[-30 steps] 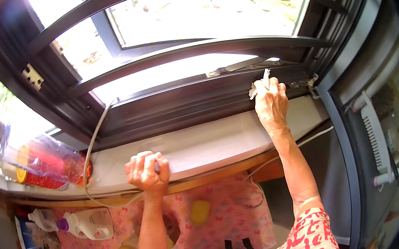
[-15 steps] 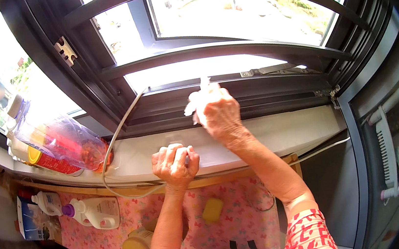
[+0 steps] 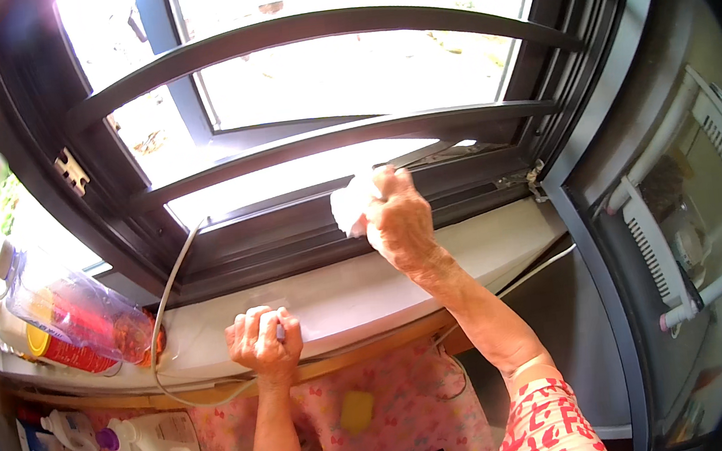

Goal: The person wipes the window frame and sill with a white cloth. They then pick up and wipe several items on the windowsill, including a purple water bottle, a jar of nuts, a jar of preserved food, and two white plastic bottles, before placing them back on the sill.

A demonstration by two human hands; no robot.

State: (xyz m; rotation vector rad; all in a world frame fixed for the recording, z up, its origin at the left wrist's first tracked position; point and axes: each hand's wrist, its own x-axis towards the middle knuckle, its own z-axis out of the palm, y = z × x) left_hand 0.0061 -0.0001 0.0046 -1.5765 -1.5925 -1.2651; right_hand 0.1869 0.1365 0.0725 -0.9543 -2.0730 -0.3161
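White cloth [image 3: 348,209] gripped in the right hand [image 3: 399,221], over the frame [image 3: 282,238].
Left hand [image 3: 260,344], closed on a grey item [image 3: 281,333], has the bottle [image 3: 66,295] to its left.

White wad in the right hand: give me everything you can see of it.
The white wad looks soft and crumpled, like tissue or thin cloth; the exact material is unclear. The right hand grips it, fingers hiding part, while the rest bulges out to the left. It appears against the dark lower window frame; contact there can't be confirmed.
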